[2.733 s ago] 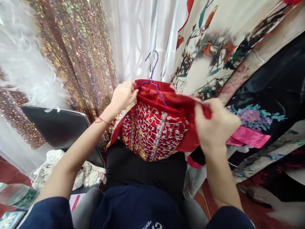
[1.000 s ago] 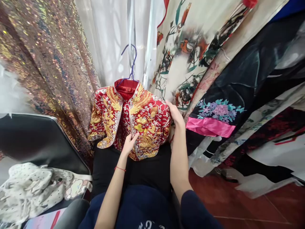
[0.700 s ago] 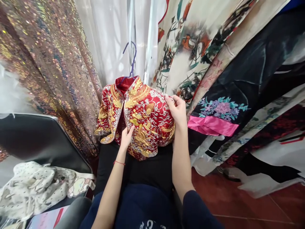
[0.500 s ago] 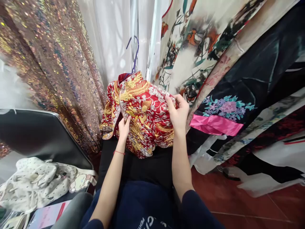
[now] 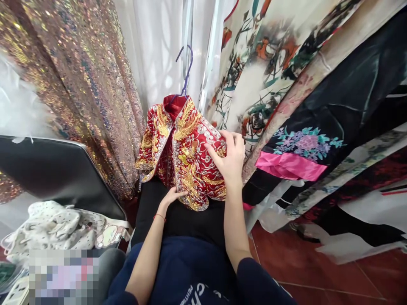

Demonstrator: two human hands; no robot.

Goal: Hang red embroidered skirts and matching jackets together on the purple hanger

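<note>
A small red jacket (image 5: 190, 159) with gold and silver embroidery rests upright across my lap. It has a stand collar, and its front hangs parted, showing the red inside. A purple hanger (image 5: 187, 74) sits in its neck with the hook sticking up. Low on the jacket's front edge, my left hand (image 5: 171, 197) is closed on the cloth, with part of its fingers hidden. My right hand (image 5: 231, 159) grasps the upper sleeve on the right, thumb across the front and fingers over the outer side.
A sequined gold-pink cloth (image 5: 95, 84) hangs at the left, beside a black chair back (image 5: 47, 169). White dotted fabric (image 5: 60, 226) lies on the chair. Several garments hang on the right, including a black one with a pink cuff (image 5: 291, 165). Red floor tiles (image 5: 286, 262) show below.
My left hand has slid down the front edge toward the hem. My right hand has shifted slightly left and its thumb has spread over the sleeve. The jacket front and collar now gape wider.
</note>
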